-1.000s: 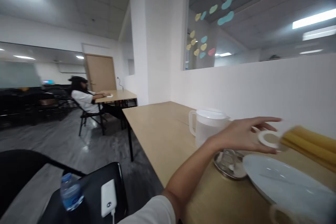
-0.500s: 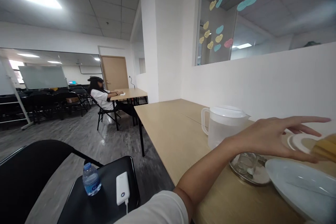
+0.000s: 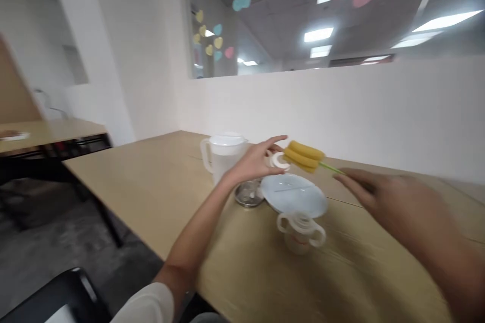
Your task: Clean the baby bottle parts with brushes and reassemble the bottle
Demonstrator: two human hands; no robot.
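Note:
My left hand (image 3: 261,158) is curled around a small clear container with a white rim (image 3: 279,160), mostly hidden by my fingers. My right hand (image 3: 382,194), blurred, grips the thin green handle of a yellow sponge brush (image 3: 303,155). The sponge head is right by the container's rim; I cannot tell whether it touches. Below lies a pale blue-white oval dish (image 3: 293,194). A clear two-handled cup (image 3: 300,232) stands in front of the dish. A round metal tray (image 3: 248,201) holding clear glassware is under my left wrist.
A white lidded pitcher (image 3: 225,156) stands behind my left forearm on the wooden table (image 3: 162,181). A white wall (image 3: 359,111) with a window above runs along the back. A black chair (image 3: 64,292) is at lower left, and another table (image 3: 68,128) stands at far left.
My view has swung right, bringing my right hand, the whole sponge brush and the two-handled cup into sight. The other person and the water bottle have left the view.

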